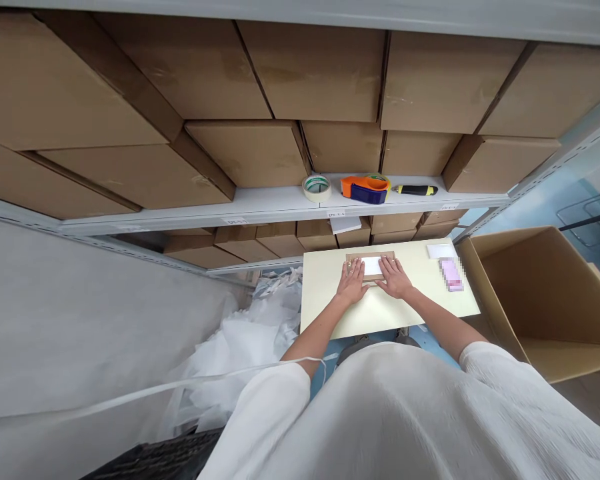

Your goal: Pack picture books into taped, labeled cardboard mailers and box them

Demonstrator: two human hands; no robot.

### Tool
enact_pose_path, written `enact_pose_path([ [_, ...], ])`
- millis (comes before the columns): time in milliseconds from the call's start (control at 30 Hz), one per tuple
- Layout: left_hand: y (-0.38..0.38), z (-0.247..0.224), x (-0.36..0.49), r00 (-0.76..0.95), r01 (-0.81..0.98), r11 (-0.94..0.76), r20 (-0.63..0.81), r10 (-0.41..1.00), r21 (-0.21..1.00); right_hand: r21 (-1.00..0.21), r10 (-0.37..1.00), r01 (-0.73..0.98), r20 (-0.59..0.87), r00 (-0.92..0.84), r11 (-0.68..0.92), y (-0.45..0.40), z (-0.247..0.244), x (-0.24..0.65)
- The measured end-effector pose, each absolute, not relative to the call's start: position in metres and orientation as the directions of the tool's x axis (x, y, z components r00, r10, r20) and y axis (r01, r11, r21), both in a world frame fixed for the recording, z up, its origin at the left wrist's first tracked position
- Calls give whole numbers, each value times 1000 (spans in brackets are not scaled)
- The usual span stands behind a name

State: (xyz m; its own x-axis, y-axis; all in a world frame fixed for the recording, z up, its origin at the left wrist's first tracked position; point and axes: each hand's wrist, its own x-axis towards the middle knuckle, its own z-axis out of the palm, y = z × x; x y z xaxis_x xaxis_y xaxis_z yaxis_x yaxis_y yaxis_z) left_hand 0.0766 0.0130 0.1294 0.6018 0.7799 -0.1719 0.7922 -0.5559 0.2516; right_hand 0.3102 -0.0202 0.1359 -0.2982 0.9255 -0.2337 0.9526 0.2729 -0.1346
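Observation:
A small flat brown cardboard box (pixel 369 255) lies on the pale yellow tabletop (pixel 380 310), with a white label (pixel 372 266) on its upper face. My left hand (pixel 352 283) rests flat over the left side of the box, fingers spread across the label's left edge. On the opposite side, my right hand (pixel 395 276) lies flat with fingers stretched over the label's right edge. Both palms face down, and neither hand grips anything. Parts of the box and label are covered by my fingers.
A tape roll (pixel 317 189), an orange and blue tape dispenser (pixel 365 189) and a yellow-black cutter (pixel 416 191) lie on the shelf (pixel 280 205) among cartons. A pink blurred item (pixel 451 274) and white labels (pixel 440 251) sit at right. A large open carton (pixel 545 300) stands beside the table; white wrapping (pixel 250 340) lies left.

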Motion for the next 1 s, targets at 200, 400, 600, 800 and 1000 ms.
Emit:
enact_pose_path([
  [200,10,126,87,526,846,-485,-194,828,222,-86,934,984,-311,-174,155,-22,140,303],
  [400,8,136,86,399,912,-353,-263,878,207,-56,952,998,-305,-22,5,-25,150,296],
  [600,34,157,81,504,862,-428,-377,777,272,-101,943,994,-332,15,-51,-23,166,296],
  [800,63,170,96,543,839,-465,-451,708,281,-175,937,982,-350,5,-71,-28,175,307],
  [1000,54,179,97,595,804,-532,-392,702,266,-248,941,966,-339,-16,-73,-42,184,313],
])
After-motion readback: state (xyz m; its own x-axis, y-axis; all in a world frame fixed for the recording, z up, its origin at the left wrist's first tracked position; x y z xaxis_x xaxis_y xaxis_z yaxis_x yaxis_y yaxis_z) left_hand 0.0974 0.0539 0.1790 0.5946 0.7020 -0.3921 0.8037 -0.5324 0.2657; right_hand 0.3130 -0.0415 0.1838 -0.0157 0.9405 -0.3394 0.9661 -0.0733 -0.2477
